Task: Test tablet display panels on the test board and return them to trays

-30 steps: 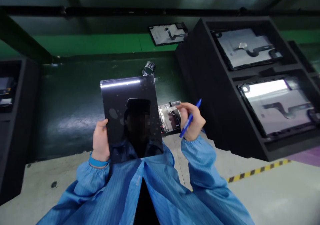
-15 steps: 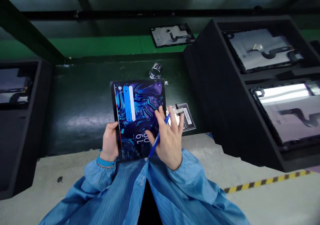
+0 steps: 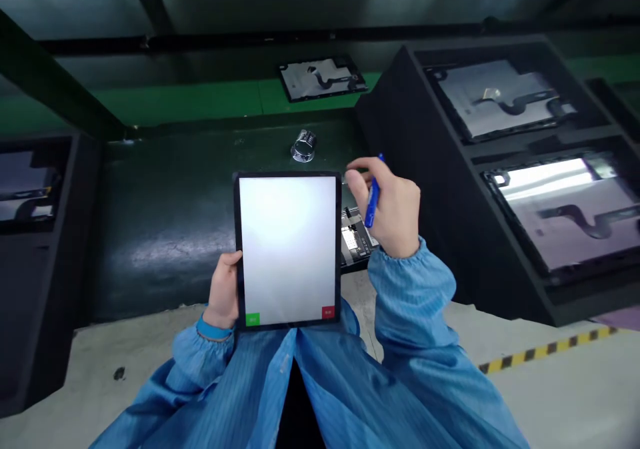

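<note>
A tablet (image 3: 289,249) rests upright before my body, its screen white with a green box at lower left and a red one at lower right. My left hand (image 3: 225,291) grips its left edge, thumb at the front bezel; the fingers behind are hidden. To the right of the tablet, apart from it, my right hand (image 3: 387,206) is raised with curled fingers round a blue pen (image 3: 371,202). Beneath that hand lies a flat part with a battery-like label (image 3: 354,236), partly covered by the tablet and the hand.
A small clear ring-shaped piece (image 3: 303,146) sits on the dark green bench (image 3: 165,222). Behind it lies a display panel (image 3: 320,79) with a flex cable. A black foam tray (image 3: 400,116) holding panels (image 3: 565,216) stands right; another black tray (image 3: 75,236) stands left.
The tablet's screen has turned from a blue-purple wallpaper with a clock to plain white. My right hand has lifted off the screen and moved up and right, still with the pen.
</note>
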### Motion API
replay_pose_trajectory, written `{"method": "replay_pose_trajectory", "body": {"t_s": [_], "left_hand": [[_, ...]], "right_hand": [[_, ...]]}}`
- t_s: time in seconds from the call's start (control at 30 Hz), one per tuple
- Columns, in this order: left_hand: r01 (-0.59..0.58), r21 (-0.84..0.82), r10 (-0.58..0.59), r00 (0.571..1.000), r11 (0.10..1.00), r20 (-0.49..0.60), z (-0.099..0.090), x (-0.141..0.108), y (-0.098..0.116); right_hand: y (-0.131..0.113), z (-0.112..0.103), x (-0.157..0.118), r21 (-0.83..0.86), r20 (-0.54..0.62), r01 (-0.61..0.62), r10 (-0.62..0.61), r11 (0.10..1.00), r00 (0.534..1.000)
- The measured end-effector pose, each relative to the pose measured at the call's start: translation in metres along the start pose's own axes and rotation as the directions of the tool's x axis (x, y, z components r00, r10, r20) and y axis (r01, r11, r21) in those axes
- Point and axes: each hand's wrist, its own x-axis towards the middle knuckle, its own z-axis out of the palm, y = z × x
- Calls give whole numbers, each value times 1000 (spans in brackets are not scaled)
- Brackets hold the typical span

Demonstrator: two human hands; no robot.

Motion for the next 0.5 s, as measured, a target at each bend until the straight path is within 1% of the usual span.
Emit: {"method": "replay_pose_trajectory", "body": {"t_s": [0.03, 0.07, 0.13, 0.17, 0.2, 0.27, 0.33, 0.37, 0.43, 0.5], "left_hand": [[8, 11, -8, 1000, 1000, 4, 0, 0, -1], [9, 21, -9, 1000, 1000, 8, -1, 0, -2], [4, 26, -4, 1000, 1000, 23, -1, 1, -3], [3, 21, -3, 999, 1000, 31, -1, 2, -4], [7, 15, -8, 999, 1000, 38, -1, 2, -4], [29, 3, -29, 999, 1000, 34, -1, 1, -5], [48, 1, -48, 999, 999, 6, 0, -1, -4], [55, 0, -55, 998, 998, -7, 1, -3, -4], [58, -13, -58, 998, 998, -16, 1, -6, -3], [48, -37, -48, 999, 998, 19, 0, -10, -3]], "right_hand": [[1, 1, 4, -76, 42, 48, -45, 996, 998], [1, 1, 5, -136, 56, 94, -87, 986, 995], [-6, -2, 1, -192, 39, 194, -190, 962, 981], [-10, -5, -3, -182, 27, 254, -254, 950, 967], [-16, -11, -9, -140, 27, 326, -326, 935, 945], [-27, -27, -21, 43, 33, 473, -475, 880, 880], [-35, -44, -32, 262, 22, 549, -574, 793, 819], [-37, -52, -37, 347, 16, 556, -598, 755, 802], [-41, -63, -43, 454, -15, 537, -596, 711, 802], [-44, -68, -46, 509, -60, 526, -581, 682, 811]]}}
